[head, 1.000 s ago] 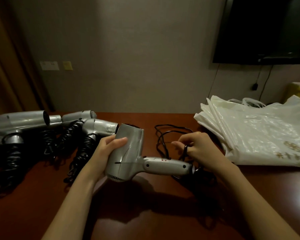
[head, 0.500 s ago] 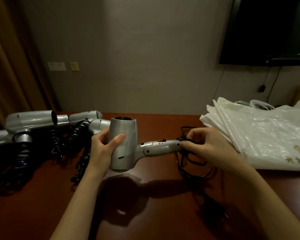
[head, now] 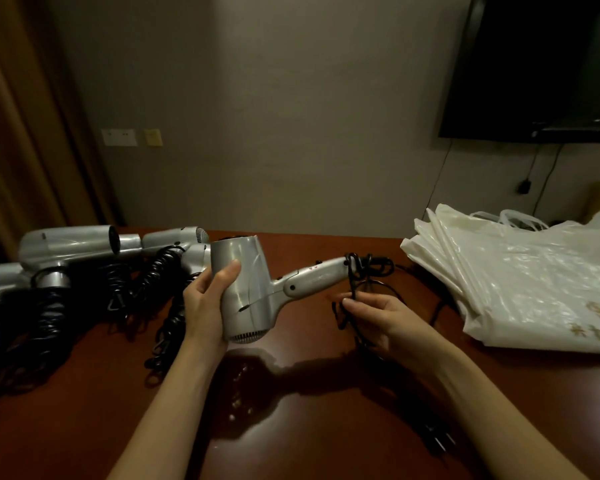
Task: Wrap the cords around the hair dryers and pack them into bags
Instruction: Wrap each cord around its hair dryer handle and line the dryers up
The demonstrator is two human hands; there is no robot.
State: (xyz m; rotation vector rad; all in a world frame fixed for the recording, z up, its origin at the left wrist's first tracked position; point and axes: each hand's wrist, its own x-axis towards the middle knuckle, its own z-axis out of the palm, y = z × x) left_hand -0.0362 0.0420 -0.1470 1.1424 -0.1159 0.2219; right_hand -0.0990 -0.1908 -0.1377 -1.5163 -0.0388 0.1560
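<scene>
Dryer in hand: a silver hair dryer [head: 246,289] held above the bench [head: 84,427], its handle pointing right.
Left hand [head: 205,306]: grip wrapped around the dryer's barrel.
Right hand [head: 378,320]: grip pinching the black cord [head: 355,278] just below the handle end.
Done so far: only a turn or so of cord sits at the handle tip; the plug [head: 437,441] lies on the bench.
Left to do: most of this wrap, then bagging.
Waiting: other silver dryers [head: 66,242] with coiled cords at left.
Bags: white plastic bags [head: 520,282] stacked flat at right; none looks filled.

Dim, warm light; wide-angle edge distortion
</scene>
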